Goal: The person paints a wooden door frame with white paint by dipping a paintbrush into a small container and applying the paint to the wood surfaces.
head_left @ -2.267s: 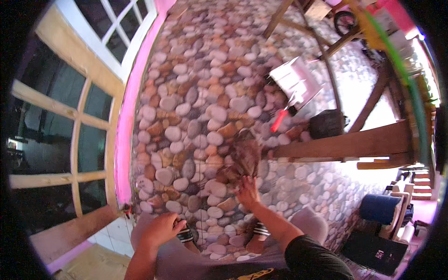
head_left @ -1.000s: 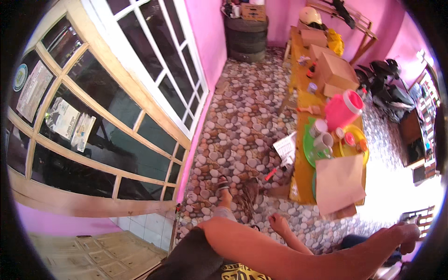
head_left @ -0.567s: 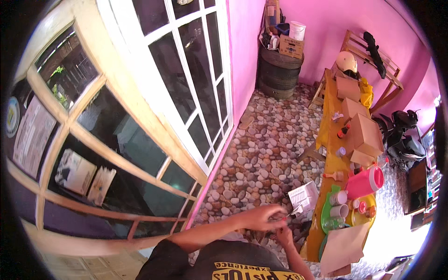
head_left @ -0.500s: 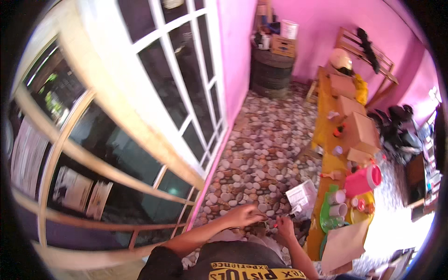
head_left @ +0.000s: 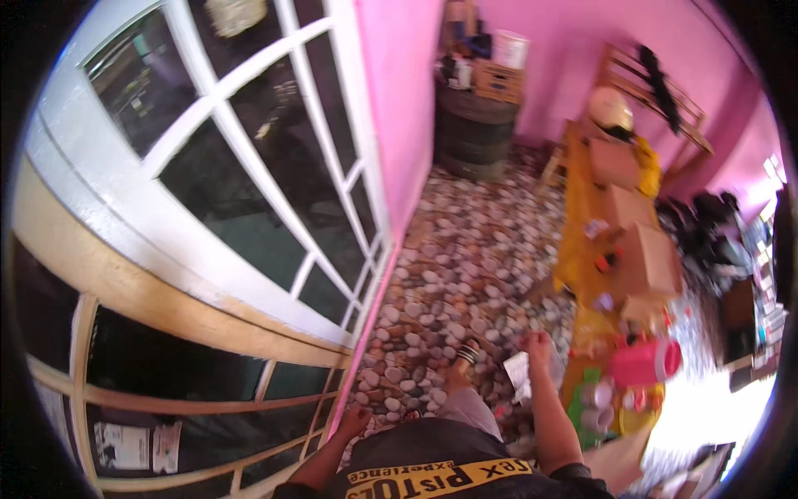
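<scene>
My left hand (head_left: 356,422) hangs low beside my body, near the wall's foot. Its fingers look loosely curled, and nothing shows in them. Reaching forward over the floor, my right hand (head_left: 540,346) has its fingers closed; whatever they hold, if anything, is too small and blurred to make out. Just left of my right forearm is a white box or sheet (head_left: 519,376), partly covered by the arm. Farther right, a pink jug (head_left: 640,363) lies tilted on the long table, near several pale cups (head_left: 595,394) on a green tray (head_left: 575,407).
The yellow-covered table (head_left: 573,249) runs along my right, carrying cardboard boxes (head_left: 651,259) and a pale helmet (head_left: 610,110). White-framed windows (head_left: 218,100) line the left. Stacked tires (head_left: 474,133) bear a crate (head_left: 499,81) at the far wall. Pebble-patterned floor (head_left: 465,258) lies ahead.
My hands have moved apart: the left drew back toward my left side, the right went forward. A small red thing seen at my right hand before no longer shows there. My foot has come into view.
</scene>
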Action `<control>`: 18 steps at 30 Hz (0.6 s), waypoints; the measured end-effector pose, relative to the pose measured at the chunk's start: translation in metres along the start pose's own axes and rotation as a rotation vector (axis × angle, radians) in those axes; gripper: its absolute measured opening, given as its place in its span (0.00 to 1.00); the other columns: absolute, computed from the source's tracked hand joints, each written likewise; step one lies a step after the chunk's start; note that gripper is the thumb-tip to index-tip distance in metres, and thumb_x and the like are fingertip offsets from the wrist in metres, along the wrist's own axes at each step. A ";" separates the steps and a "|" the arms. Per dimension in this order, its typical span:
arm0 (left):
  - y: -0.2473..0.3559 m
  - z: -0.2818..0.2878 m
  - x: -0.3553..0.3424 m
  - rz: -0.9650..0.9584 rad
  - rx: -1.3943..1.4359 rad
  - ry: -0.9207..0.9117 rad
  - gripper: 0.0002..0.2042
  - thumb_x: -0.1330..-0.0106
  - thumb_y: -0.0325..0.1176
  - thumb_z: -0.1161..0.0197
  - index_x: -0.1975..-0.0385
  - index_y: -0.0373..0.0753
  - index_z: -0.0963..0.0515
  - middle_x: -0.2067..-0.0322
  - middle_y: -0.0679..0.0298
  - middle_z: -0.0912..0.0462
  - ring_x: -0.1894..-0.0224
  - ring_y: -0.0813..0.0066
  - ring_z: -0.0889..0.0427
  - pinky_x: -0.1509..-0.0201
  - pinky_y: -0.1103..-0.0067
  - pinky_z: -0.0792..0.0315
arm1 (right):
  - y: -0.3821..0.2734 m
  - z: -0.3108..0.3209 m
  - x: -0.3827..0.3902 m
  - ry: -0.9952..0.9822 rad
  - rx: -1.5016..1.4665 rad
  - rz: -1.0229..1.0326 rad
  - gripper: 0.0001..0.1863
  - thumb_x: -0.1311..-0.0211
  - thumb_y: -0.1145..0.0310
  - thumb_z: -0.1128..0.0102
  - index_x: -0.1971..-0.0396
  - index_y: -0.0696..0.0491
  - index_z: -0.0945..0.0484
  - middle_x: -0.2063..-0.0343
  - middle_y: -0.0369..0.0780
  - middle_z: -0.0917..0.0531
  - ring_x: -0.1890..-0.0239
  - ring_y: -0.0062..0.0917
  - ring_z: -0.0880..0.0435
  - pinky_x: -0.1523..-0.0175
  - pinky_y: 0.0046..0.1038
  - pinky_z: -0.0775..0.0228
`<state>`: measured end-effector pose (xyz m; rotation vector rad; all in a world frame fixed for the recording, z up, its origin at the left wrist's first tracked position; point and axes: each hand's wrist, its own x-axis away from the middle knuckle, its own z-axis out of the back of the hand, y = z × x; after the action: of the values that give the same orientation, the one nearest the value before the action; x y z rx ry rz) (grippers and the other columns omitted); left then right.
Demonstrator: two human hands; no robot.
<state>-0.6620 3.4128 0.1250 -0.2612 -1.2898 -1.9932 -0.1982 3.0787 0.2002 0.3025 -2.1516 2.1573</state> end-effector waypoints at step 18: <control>0.415 -0.050 -0.344 -0.423 -0.171 0.034 0.21 0.30 0.47 0.34 0.52 0.34 0.24 0.63 0.49 0.14 0.60 0.52 0.14 0.55 0.64 0.22 | -0.081 0.026 -0.333 0.539 -0.294 -0.123 0.18 0.26 0.58 0.39 0.55 0.58 0.30 0.67 0.40 0.23 0.70 0.25 0.17 0.67 0.26 0.19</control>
<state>-0.1282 3.4381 0.2123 -0.0330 -1.2284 -2.4580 0.1449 3.0811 0.2143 -0.1503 -2.0187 1.5863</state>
